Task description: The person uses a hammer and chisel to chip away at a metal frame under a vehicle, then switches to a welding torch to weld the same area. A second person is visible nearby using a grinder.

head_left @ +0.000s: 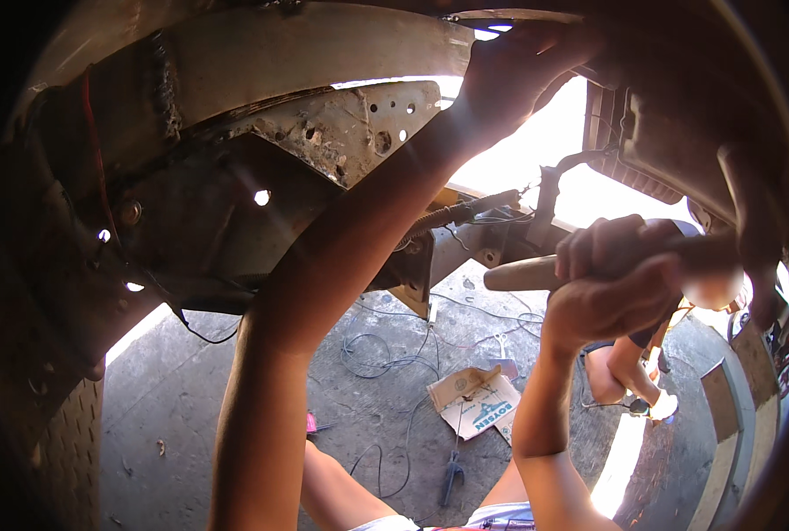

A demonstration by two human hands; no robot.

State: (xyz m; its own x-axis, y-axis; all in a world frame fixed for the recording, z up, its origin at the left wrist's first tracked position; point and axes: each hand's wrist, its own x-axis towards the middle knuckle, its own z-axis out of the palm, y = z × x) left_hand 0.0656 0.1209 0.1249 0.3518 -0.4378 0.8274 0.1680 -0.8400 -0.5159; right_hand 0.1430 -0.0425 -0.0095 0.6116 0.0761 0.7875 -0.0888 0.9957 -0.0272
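Tan handle (520, 274), free end left, near-level

Grey concrete floor (173, 416), bright daylight (549, 133)

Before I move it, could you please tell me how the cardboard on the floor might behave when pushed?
The cardboard is probably light for its size, as it looks thin. It may flex or hinge where its brown flap is folded. Lying mostly flat on the floor, it would likely slide rather than roll.

bright opening (549, 133) free beside left hand (514, 80), ribbed hose (439, 219) and bent bar (548, 196) obstructing below
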